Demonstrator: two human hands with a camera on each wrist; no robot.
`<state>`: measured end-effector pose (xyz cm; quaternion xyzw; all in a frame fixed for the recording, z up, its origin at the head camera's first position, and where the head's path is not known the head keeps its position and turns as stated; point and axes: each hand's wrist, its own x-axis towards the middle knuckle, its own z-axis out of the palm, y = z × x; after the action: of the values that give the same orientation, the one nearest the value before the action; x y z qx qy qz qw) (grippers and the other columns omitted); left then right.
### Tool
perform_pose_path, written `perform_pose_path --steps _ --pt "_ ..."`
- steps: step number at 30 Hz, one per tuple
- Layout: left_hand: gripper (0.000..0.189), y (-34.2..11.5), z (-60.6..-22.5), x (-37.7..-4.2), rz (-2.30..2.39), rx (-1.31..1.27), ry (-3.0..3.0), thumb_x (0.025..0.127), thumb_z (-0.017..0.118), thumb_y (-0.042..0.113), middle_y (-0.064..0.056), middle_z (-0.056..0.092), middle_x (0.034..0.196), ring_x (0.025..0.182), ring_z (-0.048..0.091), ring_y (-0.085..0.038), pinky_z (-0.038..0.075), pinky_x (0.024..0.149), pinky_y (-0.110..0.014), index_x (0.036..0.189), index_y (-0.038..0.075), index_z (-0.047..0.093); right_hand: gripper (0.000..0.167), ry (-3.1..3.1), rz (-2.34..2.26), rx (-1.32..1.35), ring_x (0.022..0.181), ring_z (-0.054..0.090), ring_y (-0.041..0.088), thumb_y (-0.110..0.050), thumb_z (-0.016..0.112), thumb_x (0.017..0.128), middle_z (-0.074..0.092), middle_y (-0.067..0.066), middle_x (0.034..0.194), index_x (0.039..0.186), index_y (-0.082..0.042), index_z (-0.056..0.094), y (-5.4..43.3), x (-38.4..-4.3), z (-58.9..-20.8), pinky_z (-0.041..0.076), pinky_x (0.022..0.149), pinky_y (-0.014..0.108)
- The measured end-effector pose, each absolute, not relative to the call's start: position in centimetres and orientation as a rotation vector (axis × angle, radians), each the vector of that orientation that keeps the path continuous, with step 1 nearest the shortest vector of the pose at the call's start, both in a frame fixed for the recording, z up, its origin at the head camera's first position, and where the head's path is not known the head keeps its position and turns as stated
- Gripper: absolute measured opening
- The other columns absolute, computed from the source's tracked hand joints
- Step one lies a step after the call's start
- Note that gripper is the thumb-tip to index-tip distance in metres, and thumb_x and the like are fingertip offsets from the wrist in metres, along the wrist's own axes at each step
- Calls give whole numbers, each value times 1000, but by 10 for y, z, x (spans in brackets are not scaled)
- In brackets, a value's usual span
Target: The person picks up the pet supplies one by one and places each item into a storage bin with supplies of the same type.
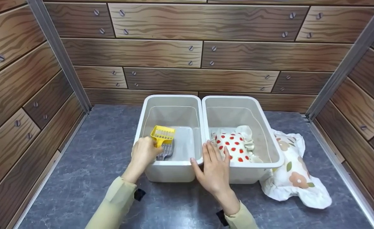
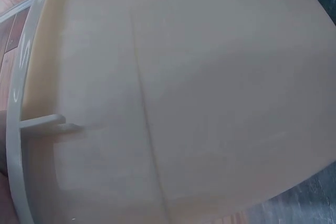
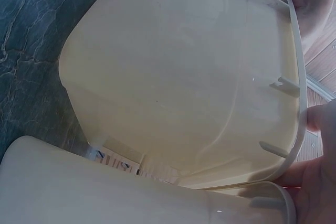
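My left hand [image 1: 145,150] grips the handle of a yellow slotted litter scoop [image 1: 163,134] inside the left light-grey bin [image 1: 171,171]. Under it in that bin lies a grey slotted scoop [image 1: 167,152], partly hidden. My right hand [image 1: 214,170] rests with fairly straight fingers where the front rims of the two bins meet, its fingertips over the right bin [image 1: 247,175]. A small strawberry-print pillow [image 1: 233,146] with frills lies in the right bin, close to those fingertips. The left wrist view is filled by the bin's outer wall [image 2: 210,98]; right-hand fingers [image 3: 315,119] touch the rim in the right wrist view.
A larger flower-print pillow [image 1: 296,171] with a white frilled edge lies on the dark grey surface [image 1: 88,165], against the right bin. Wood-patterned walls [image 1: 206,54] enclose the back and both sides, with metal strips [image 1: 69,66] at the corners.
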<state>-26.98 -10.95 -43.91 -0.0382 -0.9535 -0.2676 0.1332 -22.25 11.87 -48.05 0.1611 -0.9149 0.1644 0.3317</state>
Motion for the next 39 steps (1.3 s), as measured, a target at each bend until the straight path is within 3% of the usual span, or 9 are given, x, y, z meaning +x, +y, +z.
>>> perform_pose_path --steps 10,13,16,19,28,39 --pt "43 -110 -439 -271 -844 -121 -2796 73 75 12 6 46 48 45 33 -10 24 42 -23 47 17 41 61 -2354 442 424 125 53 37 -44 57 93 59 22 132 126 7 61 118 -223 -482 21 109 61" --pt "32 -110 -440 -272 -847 -134 -2783 73 75 11 3 54 53 47 36 -11 27 43 -24 50 13 52 62 -2335 442 428 123 54 37 -45 57 93 59 22 131 125 7 61 118 -223 -483 22 109 61" --pt "11 -110 -441 -271 -832 -138 -2777 72 75 11 -4 67 65 50 44 -13 36 46 -28 63 7 70 62 -2326 444 429 123 54 38 -45 57 93 59 23 131 125 7 61 118 -223 -483 22 109 62" --pt "10 -110 -441 -271 -788 -143 -2778 73 75 13 -10 72 76 55 53 -18 45 50 -34 77 4 76 62 -2319 443 432 123 54 38 -45 57 93 59 23 131 125 8 61 119 -223 -483 22 109 62" --pt "21 -110 -444 -270 -764 -122 -2779 73 76 11 -4 59 63 55 51 -20 42 51 -36 70 9 55 62 -2356 443 427 125 52 36 -45 57 93 58 22 133 127 7 60 118 -223 -483 22 109 62" --pt "20 -108 -442 -271 -743 -95 -2834 73 77 15 -13 69 77 66 64 -27 52 59 -42 81 4 62 61 -2368 446 427 126 52 36 -43 58 92 58 22 133 127 7 60 118 -223 -482 22 109 63"
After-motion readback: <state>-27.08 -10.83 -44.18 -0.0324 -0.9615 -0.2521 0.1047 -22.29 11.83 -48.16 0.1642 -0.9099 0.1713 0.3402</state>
